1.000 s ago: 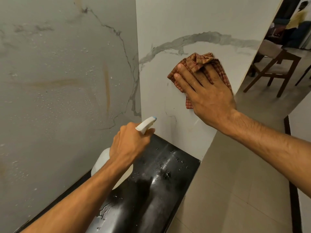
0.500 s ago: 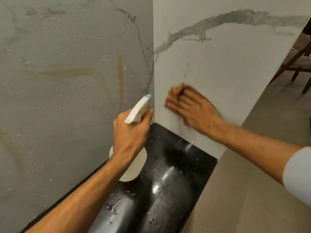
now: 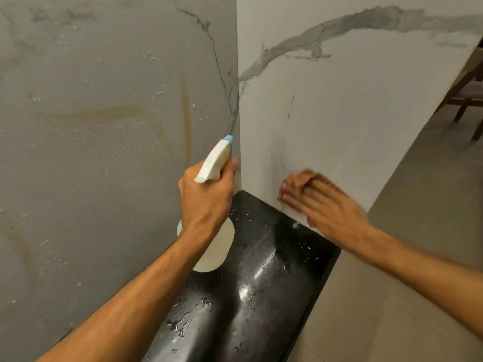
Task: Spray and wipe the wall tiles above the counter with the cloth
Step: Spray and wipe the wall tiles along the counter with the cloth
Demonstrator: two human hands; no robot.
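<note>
A person's left hand [image 3: 206, 197] is gripping a white spray bottle [image 3: 213, 205] above the wet black bench [image 3: 264, 278], nozzle aimed at the droplet-speckled left wall tiles [image 3: 104, 126]. The right hand [image 3: 321, 202], blurred, is pressing flat a mostly hidden cloth [image 3: 312, 176] low against the right wall, near the corner.

Wet black counter [image 3: 274, 278] lies bare between spray bottle [image 3: 209, 246] and side wall [image 3: 352, 100].

Grey-veined white wall tiles [image 3: 352, 105], glossy black counter [image 3: 261, 278], white spray bottle [image 3: 211, 163]
</note>
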